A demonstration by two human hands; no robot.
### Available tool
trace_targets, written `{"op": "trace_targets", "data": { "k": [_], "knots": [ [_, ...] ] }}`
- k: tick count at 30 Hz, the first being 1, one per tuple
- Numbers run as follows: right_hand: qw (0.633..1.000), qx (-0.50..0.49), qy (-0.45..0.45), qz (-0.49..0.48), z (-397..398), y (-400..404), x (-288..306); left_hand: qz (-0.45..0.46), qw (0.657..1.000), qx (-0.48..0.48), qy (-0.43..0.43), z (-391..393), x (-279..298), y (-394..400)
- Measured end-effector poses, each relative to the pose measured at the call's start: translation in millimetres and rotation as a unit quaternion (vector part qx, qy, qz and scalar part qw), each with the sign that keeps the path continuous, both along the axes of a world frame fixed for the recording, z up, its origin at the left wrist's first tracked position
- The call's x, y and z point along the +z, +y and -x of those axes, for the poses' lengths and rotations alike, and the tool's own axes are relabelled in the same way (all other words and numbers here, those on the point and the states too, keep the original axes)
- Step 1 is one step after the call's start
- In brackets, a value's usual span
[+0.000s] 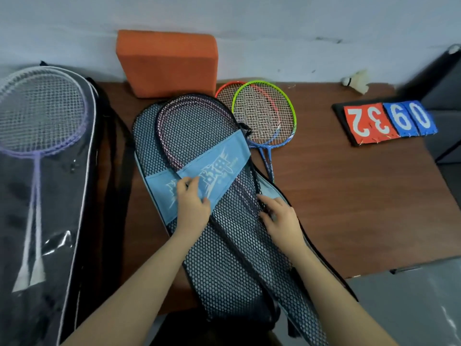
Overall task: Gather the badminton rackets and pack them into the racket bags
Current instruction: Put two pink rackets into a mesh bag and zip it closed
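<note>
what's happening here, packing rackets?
Yes. A person is working on a blue mesh racket bag on the brown table; rackets already show through its mesh. The left hand pinches the bag's light-blue band, and the right hand grips the zipper edge. Two loose rackets, green-framed and red-framed, lie just beyond the bag, not yet packed. A dark bag at left already holds a purple pair.

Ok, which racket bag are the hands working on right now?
The blue mesh bag in the middle of the table; the left hand and right hand both rest on it. The dark clear-fronted bag at the left lies untouched.
</note>
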State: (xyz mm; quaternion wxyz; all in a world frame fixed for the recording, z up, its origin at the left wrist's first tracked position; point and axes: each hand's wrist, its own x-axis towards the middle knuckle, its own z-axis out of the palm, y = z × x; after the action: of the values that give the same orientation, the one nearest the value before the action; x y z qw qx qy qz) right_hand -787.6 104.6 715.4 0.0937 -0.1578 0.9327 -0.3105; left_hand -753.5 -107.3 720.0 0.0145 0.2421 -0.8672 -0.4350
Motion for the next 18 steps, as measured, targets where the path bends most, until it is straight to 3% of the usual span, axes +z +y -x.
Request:
{"op": "trace_targets", "data": {
  "k": [3,6,8,13,18],
  "knots": [
    [0.999,0.052,0.016,0.000,-7,-5,-2,0.067,0.997,-0.028,-0.032,-23,0,-7],
    [0.997,0.073,0.019,0.026,-7,-13,-9,0.205,0.969,-0.081,-0.113,-41,-6,-14],
    [0.997,0.068,0.018,0.041,0,-21,-10,0.245,0.955,-0.103,-0.134,-43,-8,-16],
    [0.998,0.015,0.026,0.048,40,-40,4,0.263,0.951,-0.122,-0.108,-18,-4,-22],
    [0.996,-0.060,-0.059,0.033,94,-59,8,0.243,0.956,-0.153,-0.056,41,8,-26]
  ]
}}
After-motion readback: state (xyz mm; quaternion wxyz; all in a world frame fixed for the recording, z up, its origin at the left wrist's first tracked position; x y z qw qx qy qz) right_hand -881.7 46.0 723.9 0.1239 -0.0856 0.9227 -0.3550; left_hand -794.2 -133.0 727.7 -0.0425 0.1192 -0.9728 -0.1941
